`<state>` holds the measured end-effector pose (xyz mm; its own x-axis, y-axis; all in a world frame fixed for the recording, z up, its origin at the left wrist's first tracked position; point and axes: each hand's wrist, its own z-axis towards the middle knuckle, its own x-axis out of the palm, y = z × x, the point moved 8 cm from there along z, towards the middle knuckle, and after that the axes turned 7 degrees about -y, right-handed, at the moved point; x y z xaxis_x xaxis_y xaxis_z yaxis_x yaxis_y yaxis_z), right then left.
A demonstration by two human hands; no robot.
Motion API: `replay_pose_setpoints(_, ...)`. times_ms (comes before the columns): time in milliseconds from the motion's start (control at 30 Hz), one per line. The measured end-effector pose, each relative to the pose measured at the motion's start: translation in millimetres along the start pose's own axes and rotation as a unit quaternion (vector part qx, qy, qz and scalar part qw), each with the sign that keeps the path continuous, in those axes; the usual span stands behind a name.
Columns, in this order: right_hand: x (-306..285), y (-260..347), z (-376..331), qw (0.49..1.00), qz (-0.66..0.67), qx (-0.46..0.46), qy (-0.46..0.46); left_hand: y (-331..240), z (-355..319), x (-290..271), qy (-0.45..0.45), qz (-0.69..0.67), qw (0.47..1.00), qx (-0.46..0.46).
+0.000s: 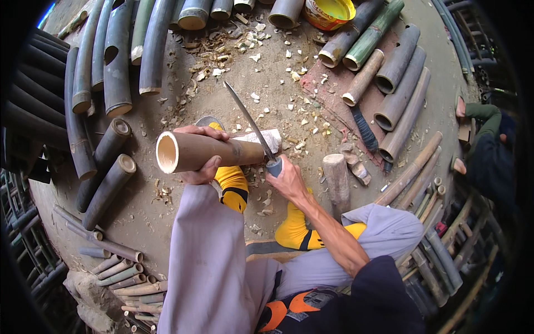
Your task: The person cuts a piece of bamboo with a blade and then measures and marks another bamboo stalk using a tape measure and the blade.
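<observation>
Nearest my camera, grey trouser legs and a dark sleeve fill the lower frame, with yellow socks [233, 186] showing below them on the dirt floor [278, 89]. Up at the top edge sits the one package I can pick out, a round yellow tub [329, 12] with a red band on its wall, cut off by the frame so I cannot make out its label. My left hand [201, 158] has its fingers [192, 131] wrapped fully round a pale bamboo tube [208, 151], held level above the left knee with its hollow cut end facing left. My right hand [286, 179] is closed tight on the grey handle of a long knife [250, 123], whose blade slants up and left from the tube's right end; that end, where blade meets bamboo, is partly hidden and I cannot tell how deep the edge sits. A whitish block [261, 138] lies just behind the tube, mostly covered by it. Pale chips [261, 55] litter the floor beyond. Dark bamboo poles [111, 55] lie stacked at upper left, more tubes [397, 83] at upper right, and a short wooden mallet [337, 175] stands near my right hand. At the right rim another person's green sleeve [483, 114] shows, blurred by the lens.
</observation>
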<state>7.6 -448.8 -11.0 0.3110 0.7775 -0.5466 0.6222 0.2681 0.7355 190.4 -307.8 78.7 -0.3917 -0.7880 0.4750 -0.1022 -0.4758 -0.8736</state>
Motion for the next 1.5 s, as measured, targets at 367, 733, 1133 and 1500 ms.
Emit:
replay_pose_setpoints(367, -5, 8, 0, 0.999, 0.000, -0.043, 0.012, -18, 12, 3, 0.055, 0.203, 0.965, 0.159)
replay_pose_setpoints(733, 4, -25, 9, 0.999, -0.001, -0.018, 0.031, -10, 8, -11, -0.161, 0.023, 0.981, -0.106)
replay_pose_setpoints(1133, 6, -10, 3, 0.999, -0.034, 0.016, -0.005, -12, -12, -4, -0.218, -0.044, 0.975, 0.000)
replay_pose_setpoints(1500, 12, -10, -2, 1.000, -0.003, 0.002, -0.001, -8, -18, -19, -0.078, -0.020, 0.997, 0.016)
